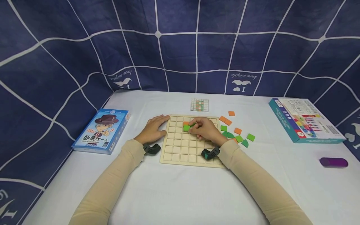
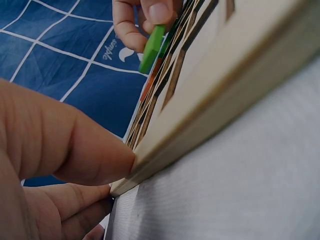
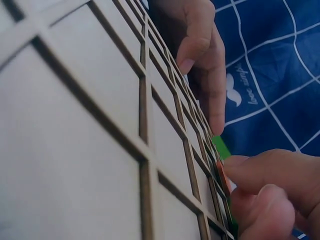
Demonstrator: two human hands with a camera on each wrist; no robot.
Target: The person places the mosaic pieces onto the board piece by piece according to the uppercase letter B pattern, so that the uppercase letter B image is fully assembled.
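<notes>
Left of board (image 1: 175, 150) — "UNDERCOVER GAME" box (image 1: 102, 131)

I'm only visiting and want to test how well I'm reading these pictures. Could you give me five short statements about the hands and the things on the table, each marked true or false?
1. The right hand pinches a green tile. True.
2. The left hand holds the blue game box. False: it touches the left edge of the wooden board.
3. A small patterned card lies beyond the far edge of the wooden board. True.
4. The purple cylinder lies left of the wooden board. False: it lies far to the right.
5. Loose orange and green pieces lie on the right side of the wooden board. True.
</notes>
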